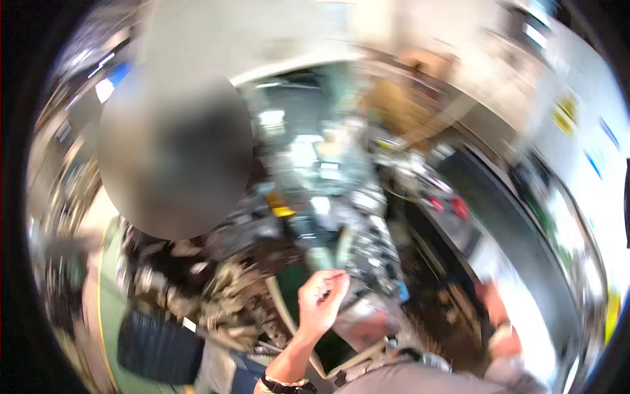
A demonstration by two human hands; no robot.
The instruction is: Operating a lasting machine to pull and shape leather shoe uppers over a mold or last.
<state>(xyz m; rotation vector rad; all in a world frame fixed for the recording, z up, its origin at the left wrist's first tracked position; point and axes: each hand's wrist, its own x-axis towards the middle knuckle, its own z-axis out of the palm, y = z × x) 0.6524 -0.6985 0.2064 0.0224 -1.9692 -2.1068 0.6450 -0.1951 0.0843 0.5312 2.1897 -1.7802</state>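
Observation:
Motion blur smears much of the head view. My left hand [321, 301] is raised at the lower centre, with its fingers curled round toward the thumb and a small dark gap between them. Whatever it may hold is too small or hidden to make out. A dark band [289, 386] circles that wrist. My right hand [500, 322] is at the lower right, badly smeared, beside a long white thing [533, 315]; whether it grips this thing I cannot tell. Below the left hand, a pale-rimmed container [283, 307] with a dark green inside is partly hidden.
A large blurred round shape [177, 157] covers the upper left. Heaped small parts [230, 295] lie left of the container, shiny parts [374, 249] ahead. A black ribbed bin [161, 348] stands on green floor [111, 289]. A long dark panel [512, 223] runs along the right.

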